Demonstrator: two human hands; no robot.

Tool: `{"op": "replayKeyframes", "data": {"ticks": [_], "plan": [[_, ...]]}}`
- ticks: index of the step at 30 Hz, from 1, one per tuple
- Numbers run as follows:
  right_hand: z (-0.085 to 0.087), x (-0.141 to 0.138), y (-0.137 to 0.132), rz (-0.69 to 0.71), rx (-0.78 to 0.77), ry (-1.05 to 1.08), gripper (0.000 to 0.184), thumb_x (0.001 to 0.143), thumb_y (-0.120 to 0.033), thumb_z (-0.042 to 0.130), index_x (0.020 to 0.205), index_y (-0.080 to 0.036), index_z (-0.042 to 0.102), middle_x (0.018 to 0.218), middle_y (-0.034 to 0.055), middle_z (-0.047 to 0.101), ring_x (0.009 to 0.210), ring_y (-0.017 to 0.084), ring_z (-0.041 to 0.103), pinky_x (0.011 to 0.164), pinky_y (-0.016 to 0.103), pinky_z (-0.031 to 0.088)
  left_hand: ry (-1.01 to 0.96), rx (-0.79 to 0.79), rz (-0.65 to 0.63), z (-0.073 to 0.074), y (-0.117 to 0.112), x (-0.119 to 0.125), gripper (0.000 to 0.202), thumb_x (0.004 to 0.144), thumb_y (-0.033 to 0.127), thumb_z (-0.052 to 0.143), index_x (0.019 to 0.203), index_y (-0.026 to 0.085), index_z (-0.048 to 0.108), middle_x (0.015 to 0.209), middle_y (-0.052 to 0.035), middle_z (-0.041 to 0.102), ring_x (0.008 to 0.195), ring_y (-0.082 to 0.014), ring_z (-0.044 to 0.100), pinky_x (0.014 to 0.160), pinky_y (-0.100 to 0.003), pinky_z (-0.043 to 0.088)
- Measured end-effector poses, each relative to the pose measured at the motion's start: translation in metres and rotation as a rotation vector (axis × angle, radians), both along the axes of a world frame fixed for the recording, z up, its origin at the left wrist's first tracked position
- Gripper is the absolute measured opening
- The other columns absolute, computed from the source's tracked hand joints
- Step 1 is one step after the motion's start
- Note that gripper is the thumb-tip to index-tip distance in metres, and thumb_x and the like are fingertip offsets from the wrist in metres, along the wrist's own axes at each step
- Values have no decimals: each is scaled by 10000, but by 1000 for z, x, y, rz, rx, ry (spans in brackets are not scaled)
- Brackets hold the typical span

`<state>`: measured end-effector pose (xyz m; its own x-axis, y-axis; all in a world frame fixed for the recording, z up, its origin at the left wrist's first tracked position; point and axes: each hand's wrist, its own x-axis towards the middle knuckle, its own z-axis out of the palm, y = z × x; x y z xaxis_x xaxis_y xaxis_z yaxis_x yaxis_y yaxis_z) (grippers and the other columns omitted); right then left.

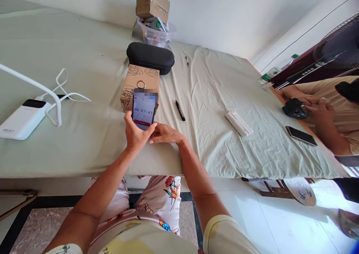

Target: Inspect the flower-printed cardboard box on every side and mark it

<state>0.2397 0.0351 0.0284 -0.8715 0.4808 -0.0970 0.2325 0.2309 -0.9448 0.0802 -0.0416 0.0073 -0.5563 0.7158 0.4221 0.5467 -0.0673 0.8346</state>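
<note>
Phone (144, 112), timer lit: held by left hand (136, 134), fingers around it, between scribbled cardboard box (130, 80) and near edge of counter (92, 149). Right hand (167, 134): fingers bent by phone's lower corner; cannot tell whether gripping. Clear tub (153, 38), far edge: assorted items, one partly green; brown carton (151, 3) on top. Black case (150, 56), closed, just behind box; contents unseen.

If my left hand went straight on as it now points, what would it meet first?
Likely the brown cardboard box with black scribbles; depth is unclear, so your left hand might pass above.
</note>
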Motion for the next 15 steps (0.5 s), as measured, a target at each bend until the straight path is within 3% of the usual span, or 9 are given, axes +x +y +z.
{"op": "replayKeyframes", "data": {"ticks": [4,9,15], "plan": [[1,-6,-6,11,-8,-19,398,774,-518,824,893,-188,636,822,-8,692,789,164,651,705,266,539,56,-30,-2,-9,-4,5,1027,715,525,913,1505,194,347,1480,-230,577,1409,-373,607,1172,-513,523],[-4,-9,-5,-44,68,-80,341,797,-493,762,806,-180,630,744,-27,635,714,135,568,664,252,476,103,-16,31,-12,-3,3,1067,720,570,914,1529,185,335,1495,-248,569,1399,-378,621,1174,-508,529],[-15,-11,-4,-81,105,-87,266,853,-434,657,787,-176,655,747,-21,638,751,150,589,720,265,488,87,-9,19,-14,-3,5,1058,717,576,901,1515,160,346,1507,-268,552,1426,-394,591,1194,-513,502]]}}
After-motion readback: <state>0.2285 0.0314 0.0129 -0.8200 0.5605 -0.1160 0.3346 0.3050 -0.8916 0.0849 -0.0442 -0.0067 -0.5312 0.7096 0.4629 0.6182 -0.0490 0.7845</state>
